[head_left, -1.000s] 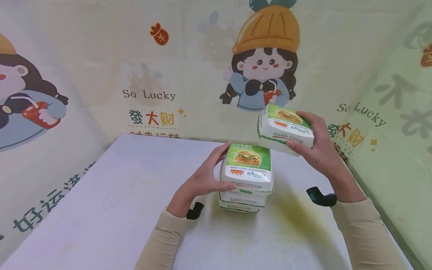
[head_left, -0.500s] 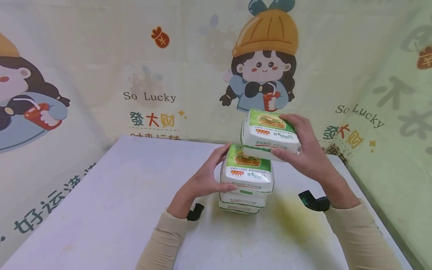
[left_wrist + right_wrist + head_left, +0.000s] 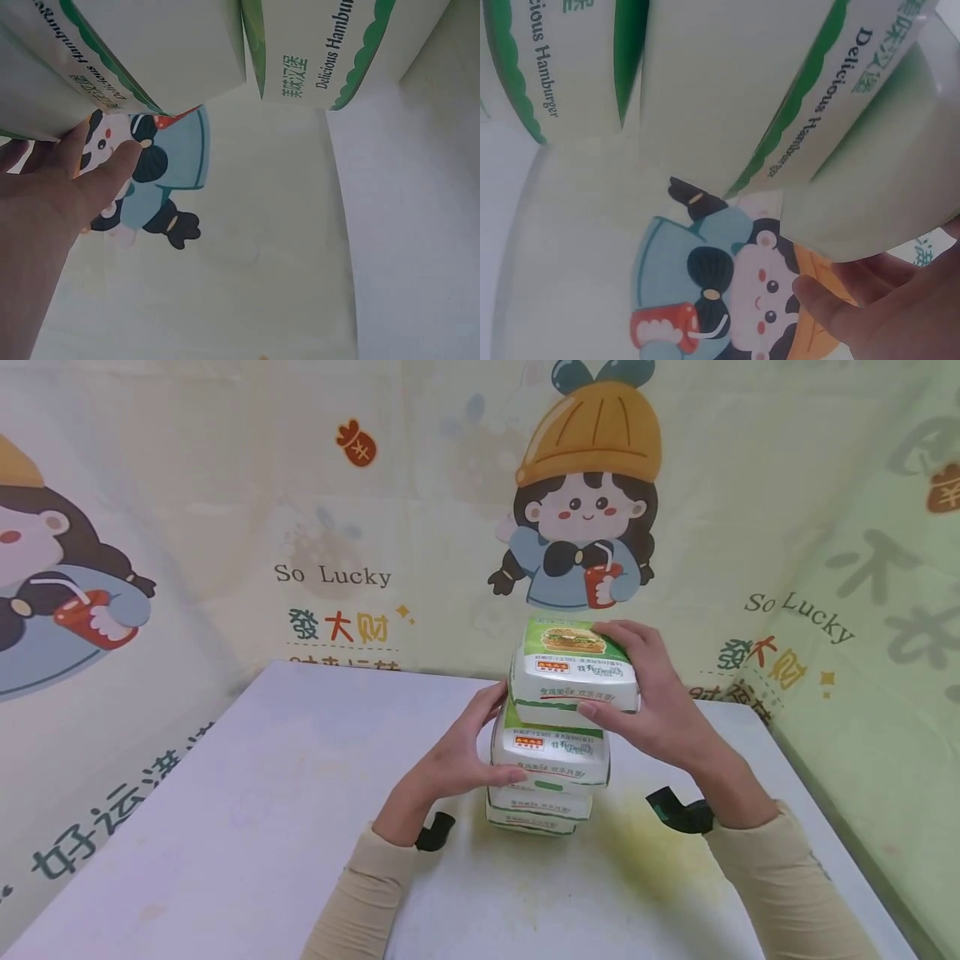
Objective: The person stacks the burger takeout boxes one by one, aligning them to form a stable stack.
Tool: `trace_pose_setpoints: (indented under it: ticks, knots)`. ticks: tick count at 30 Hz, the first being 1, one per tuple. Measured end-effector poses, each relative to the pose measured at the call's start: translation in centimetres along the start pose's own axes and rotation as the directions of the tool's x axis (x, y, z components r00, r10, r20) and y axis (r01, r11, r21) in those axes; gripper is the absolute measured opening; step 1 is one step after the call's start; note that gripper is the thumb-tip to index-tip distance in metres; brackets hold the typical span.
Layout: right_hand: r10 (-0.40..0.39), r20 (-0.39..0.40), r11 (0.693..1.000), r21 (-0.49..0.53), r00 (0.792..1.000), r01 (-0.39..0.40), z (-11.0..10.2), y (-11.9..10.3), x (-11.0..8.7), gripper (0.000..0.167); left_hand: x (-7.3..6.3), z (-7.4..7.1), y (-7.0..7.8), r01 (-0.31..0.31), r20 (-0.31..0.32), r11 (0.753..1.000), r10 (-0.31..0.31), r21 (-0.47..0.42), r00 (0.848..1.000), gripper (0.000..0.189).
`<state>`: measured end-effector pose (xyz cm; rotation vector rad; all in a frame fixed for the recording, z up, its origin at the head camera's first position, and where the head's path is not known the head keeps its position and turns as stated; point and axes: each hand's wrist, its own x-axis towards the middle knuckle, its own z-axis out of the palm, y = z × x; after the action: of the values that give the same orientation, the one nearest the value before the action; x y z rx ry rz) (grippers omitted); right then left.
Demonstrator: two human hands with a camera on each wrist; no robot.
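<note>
In the head view, my right hand [image 3: 652, 702] grips a green-and-white hamburger box [image 3: 577, 670] by its right side, thumb on the front face. That box sits close over the stack and overlaps its top, tilted slightly. Below it, my left hand [image 3: 453, 756] holds the upper box of the stack [image 3: 558, 760] by its left side, thumb across the front. Another box [image 3: 536, 814] stands under that one on the table. Printed box sides [image 3: 165, 56] fill the top of the left wrist view; in the right wrist view, right-hand fingers [image 3: 829, 300] lie against the held box [image 3: 885, 202].
The stack stands on a white table [image 3: 300, 793] with a yellowish stain [image 3: 660, 852] to its right. A printed cloth backdrop [image 3: 435, 510] rises behind and along both sides. Dark wrist-camera mounts [image 3: 678, 810] protrude from the inner sides of both wrists.
My right hand has carried its box left and down, from the stack's upper right to just over its top. My left hand stays on the stack.
</note>
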<state>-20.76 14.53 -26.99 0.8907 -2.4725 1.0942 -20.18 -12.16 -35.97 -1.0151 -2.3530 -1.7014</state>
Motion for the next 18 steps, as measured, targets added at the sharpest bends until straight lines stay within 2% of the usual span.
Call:
trace_pose_setpoints:
  ticks: [8,12,18]
  knots:
    - [-0.031,0.031,0.999,-0.030,0.999,0.032,0.24,-0.09,-0.48,0.071,0.01,0.21,0.04,0.002,-0.005,0.999,-0.002,-0.052,1.000,0.094]
    - [-0.038,0.032,0.999,-0.014,0.999,0.038,0.24,-0.19,-0.41,0.069,-0.04,0.26,0.17,0.016,0.003,0.996,-0.015,-0.084,1.000,0.099]
    - [-0.040,0.032,0.999,-0.016,0.999,0.041,0.12,-0.28,-0.48,0.072,-0.16,0.19,0.18,0.000,0.029,0.994,0.003,-0.108,1.000,0.102]
